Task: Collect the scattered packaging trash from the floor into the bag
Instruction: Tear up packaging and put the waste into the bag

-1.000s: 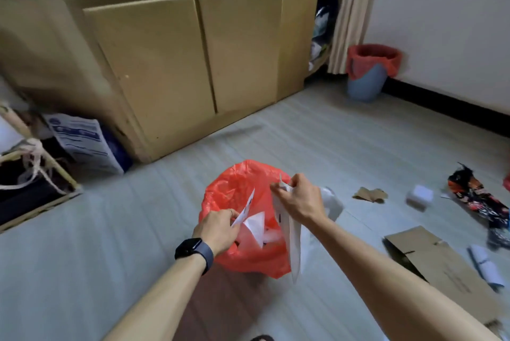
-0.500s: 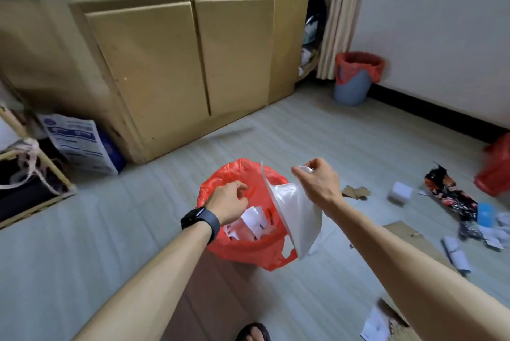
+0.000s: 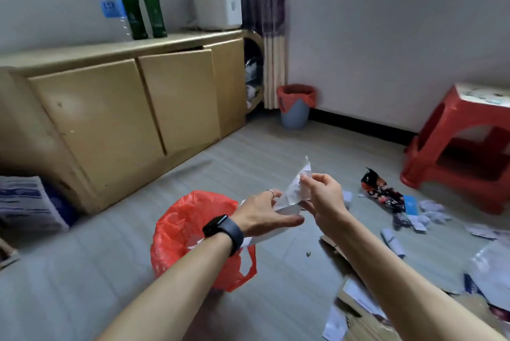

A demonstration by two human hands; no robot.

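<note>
We hold the clear plastic wrapper (image 3: 295,189) up between both hands, over the floor (image 3: 82,271) just to the right of the red plastic bag (image 3: 187,230) — not yet in it. The right hand (image 3: 327,200) has its grip clamped on the wrapper's upper part, thumb and fingertips pinching the film. The left hand (image 3: 262,212) lies with fingers straight against the lower edge, its grip apart. We judge this is to flatten the limp film so it passes the bag's mouth without springing back. The bag sits on the floor under our left wrist with its mouth gaping upward, which leaves both hands free. Inside it we see a few white paper scraps (image 3: 196,242); how full it is lower down is hidden. To the right the floor carries more trash — a dark snack wrapper (image 3: 379,191), crumpled white papers (image 3: 433,209), flattened cardboard (image 3: 331,248). The blue bin (image 3: 294,114) by the wall has a red liner; its contents are out of sight.
</note>
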